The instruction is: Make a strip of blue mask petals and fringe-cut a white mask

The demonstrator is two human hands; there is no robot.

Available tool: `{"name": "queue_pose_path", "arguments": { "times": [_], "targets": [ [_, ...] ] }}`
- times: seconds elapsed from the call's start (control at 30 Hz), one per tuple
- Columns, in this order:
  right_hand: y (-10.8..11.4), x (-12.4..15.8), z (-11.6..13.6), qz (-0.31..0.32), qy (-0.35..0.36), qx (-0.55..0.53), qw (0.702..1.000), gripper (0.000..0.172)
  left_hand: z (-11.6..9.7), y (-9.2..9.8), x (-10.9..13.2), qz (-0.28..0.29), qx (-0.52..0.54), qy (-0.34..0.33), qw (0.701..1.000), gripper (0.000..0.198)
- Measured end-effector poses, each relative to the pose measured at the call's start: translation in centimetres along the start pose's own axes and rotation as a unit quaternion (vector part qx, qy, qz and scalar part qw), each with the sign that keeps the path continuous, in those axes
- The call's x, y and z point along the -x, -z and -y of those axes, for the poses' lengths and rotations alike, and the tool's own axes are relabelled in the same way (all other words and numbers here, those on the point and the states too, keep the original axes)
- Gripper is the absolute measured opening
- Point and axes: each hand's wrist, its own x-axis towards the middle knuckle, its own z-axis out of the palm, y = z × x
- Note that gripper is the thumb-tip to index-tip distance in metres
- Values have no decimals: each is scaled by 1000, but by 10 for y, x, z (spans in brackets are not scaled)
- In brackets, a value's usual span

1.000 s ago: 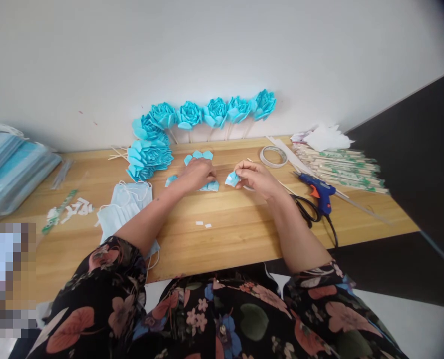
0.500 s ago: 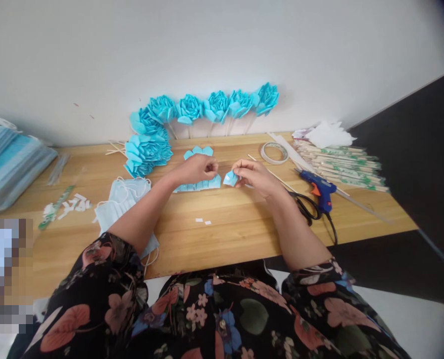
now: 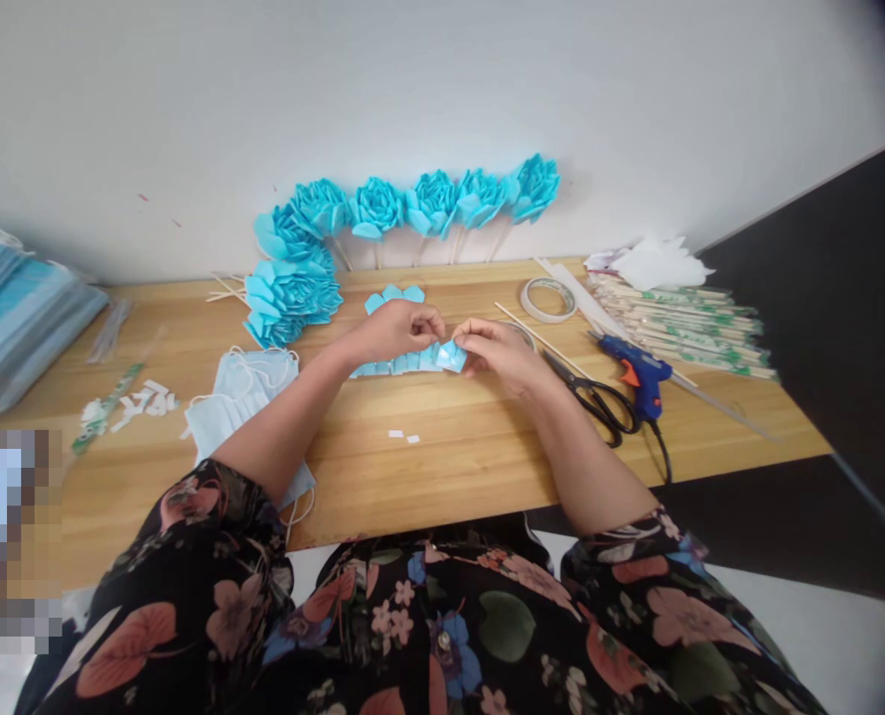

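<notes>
My right hand [image 3: 498, 350] pinches a small folded blue petal [image 3: 453, 355] just above the wooden table [image 3: 442, 452]. My left hand [image 3: 401, 330] has its fingers closed on the right end of a strip of joined blue petals [image 3: 397, 365] that lies flat on the table. The petal touches the end of that strip, and the two hands meet over it. More loose blue petals [image 3: 395, 295] lie just behind my left hand.
Finished blue paper flowers [image 3: 404, 209] on sticks lean on the wall, with more [image 3: 293, 296] heaped at left. Face masks [image 3: 237, 397], paper scraps [image 3: 140, 402], tape roll [image 3: 547, 299], scissors [image 3: 595, 397], blue glue gun [image 3: 636, 372], wrapped chopsticks [image 3: 680, 323], mask packs [image 3: 17, 318].
My left hand has lifted from the loose petals and taken the strip's right end. My right hand has carried its petal leftward until it touches the strip.
</notes>
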Motion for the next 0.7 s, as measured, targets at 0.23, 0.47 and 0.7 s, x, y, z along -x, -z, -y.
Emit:
{"name": "queue_pose_path", "arguments": {
  "times": [0.23,0.47,0.7],
  "targets": [
    [0,1,0,1,12,16,1000,17,-1,0,0,10,64,-8,998,20],
    [-1,-2,-3,6,14,12,1000,16,-4,0,1,-6,62,-7,998,19],
    [-1,-1,-4,5,24,19,1000,15,-4,-1,1,-3,83,-10,996,18]
  ]
}}
